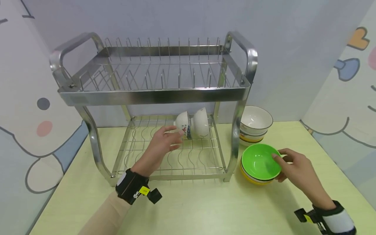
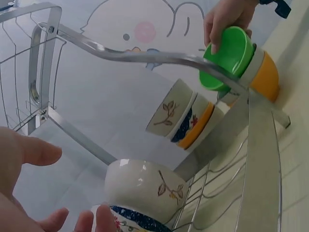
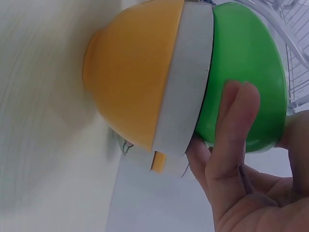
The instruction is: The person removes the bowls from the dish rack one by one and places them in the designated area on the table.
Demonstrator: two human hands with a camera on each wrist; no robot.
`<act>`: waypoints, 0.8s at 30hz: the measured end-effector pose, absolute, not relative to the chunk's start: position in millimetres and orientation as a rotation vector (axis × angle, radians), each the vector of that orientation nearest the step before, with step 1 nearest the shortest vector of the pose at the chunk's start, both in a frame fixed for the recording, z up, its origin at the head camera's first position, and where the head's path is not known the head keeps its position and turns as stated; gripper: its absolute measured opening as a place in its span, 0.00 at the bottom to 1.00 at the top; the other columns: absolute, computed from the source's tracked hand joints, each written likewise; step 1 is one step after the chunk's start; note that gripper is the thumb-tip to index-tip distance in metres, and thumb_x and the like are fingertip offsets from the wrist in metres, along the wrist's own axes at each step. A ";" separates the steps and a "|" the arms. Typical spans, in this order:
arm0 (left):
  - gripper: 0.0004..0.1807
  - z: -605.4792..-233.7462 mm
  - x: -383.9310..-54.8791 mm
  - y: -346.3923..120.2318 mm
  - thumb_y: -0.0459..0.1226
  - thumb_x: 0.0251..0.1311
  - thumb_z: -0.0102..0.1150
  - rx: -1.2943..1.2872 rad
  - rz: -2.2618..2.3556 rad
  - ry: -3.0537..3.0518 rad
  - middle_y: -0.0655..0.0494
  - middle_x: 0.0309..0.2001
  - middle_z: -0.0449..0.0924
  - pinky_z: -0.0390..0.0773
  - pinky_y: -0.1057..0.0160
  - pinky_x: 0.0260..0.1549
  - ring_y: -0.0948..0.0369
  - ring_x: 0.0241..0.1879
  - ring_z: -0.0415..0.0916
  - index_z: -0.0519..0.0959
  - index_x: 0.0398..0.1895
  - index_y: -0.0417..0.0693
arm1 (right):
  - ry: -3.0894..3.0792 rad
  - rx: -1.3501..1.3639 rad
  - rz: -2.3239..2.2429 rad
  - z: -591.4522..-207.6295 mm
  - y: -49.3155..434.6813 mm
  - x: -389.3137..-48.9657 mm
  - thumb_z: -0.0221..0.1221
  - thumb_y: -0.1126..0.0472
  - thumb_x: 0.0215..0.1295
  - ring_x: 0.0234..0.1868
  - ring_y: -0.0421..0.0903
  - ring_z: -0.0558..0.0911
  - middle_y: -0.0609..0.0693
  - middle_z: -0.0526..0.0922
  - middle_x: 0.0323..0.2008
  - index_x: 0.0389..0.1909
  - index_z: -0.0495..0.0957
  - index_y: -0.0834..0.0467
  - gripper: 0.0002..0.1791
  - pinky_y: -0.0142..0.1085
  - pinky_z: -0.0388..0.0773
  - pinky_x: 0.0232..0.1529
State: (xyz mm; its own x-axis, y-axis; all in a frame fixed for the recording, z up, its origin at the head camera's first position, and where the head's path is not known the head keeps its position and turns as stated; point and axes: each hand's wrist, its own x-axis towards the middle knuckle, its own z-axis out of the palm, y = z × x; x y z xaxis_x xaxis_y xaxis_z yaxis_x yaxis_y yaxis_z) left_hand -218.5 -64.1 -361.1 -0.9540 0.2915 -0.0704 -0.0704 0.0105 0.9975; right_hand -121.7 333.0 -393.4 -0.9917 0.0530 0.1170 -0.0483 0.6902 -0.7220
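Note:
My right hand [image 1: 296, 168] pinches the rim of a green bowl [image 1: 261, 160], thumb over the edge and fingers against the outside. That bowl sits at the top of a stack, above a white bowl [image 3: 186, 72] and an orange bowl [image 3: 128, 72]. Inside the lower tier of a metal dish rack, two bowls stand on their sides: a patterned white bowl [image 1: 182, 122] and a white bowl [image 1: 201, 124] with a twig print visible in the left wrist view. My left hand [image 1: 164, 142] hovers beside the patterned one, fingers loosely spread, holding nothing.
The two-tier dish rack [image 1: 155, 96] stands against the wall, its curved right leg [image 1: 237, 137] between my hands. Behind the green bowl's stack is another stack, topped by a white bowl [image 1: 255, 119] with a dark rim. Everything stands on a pale wooden table [image 1: 199, 209].

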 end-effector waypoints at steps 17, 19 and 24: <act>0.45 -389.7 -269.6 -56.8 0.55 0.54 0.62 0.199 1.692 2.446 0.44 0.68 0.55 0.65 0.40 0.55 0.48 0.63 0.55 0.54 0.69 0.48 | -2.816 -0.021 0.904 -396.0 337.2 -130.6 0.50 0.46 0.69 0.21 0.47 0.77 0.61 0.83 0.30 0.43 0.77 0.65 0.24 0.40 0.73 0.19; 0.46 -391.5 -273.9 -53.1 0.55 0.54 0.62 0.212 1.714 2.459 0.43 0.67 0.57 0.68 0.41 0.53 0.48 0.61 0.58 0.54 0.69 0.47 | -2.817 -0.023 0.880 -398.1 338.5 -131.7 0.51 0.47 0.69 0.24 0.47 0.78 0.61 0.83 0.33 0.40 0.78 0.65 0.23 0.41 0.74 0.21; 0.43 -398.3 -285.7 -43.6 0.52 0.56 0.62 0.221 1.754 2.468 0.41 0.60 0.63 0.75 0.47 0.46 0.50 0.52 0.68 0.53 0.69 0.44 | -2.821 -0.065 0.926 -404.5 340.4 -132.1 0.51 0.48 0.69 0.25 0.49 0.78 0.64 0.83 0.34 0.37 0.77 0.66 0.23 0.41 0.75 0.22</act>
